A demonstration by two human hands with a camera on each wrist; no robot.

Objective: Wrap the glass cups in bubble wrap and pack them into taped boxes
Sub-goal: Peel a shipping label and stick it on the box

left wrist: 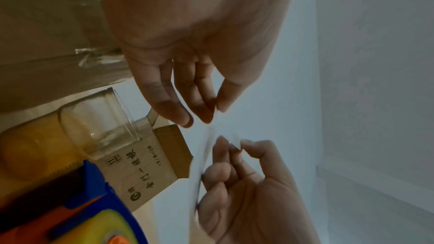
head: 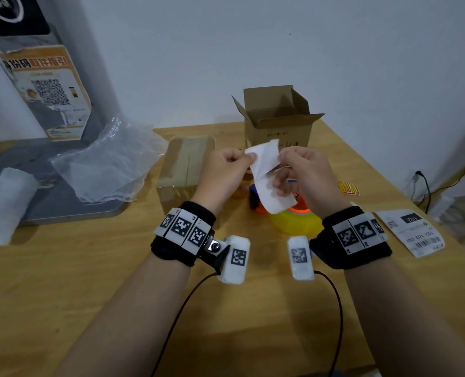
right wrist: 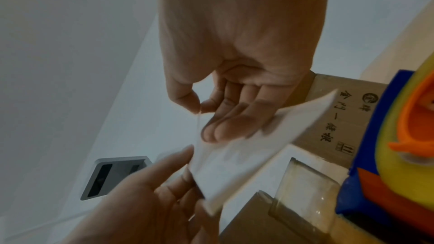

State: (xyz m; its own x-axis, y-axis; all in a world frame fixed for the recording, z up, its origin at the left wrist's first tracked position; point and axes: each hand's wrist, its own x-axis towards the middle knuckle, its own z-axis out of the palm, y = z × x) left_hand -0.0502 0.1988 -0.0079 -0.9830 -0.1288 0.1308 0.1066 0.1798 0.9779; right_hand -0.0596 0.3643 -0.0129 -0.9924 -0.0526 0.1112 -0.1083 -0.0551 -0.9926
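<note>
Two hands meet mid-frame: left hand [head: 223,170] and right hand [head: 302,172] both pinch a white label sheet [head: 266,175]. Glass cup [left wrist: 98,123] stands unwrapped beside open box [head: 277,118]; brittle, slippery, so likely best gripped around its wall.

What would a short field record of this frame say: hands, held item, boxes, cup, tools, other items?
left hand: pinches white label sheet's upper left corner
right hand: pinches the sheet's right edge
white label sheet: held above the table, partly peeled or folded
open cardboard box: flaps up, at the back
taped box: closed, left of the hands
glass cup: unwrapped, beside the tape dispenser
bubble wrap: loose sheet, left
printed shipping label: flat, right
</note>
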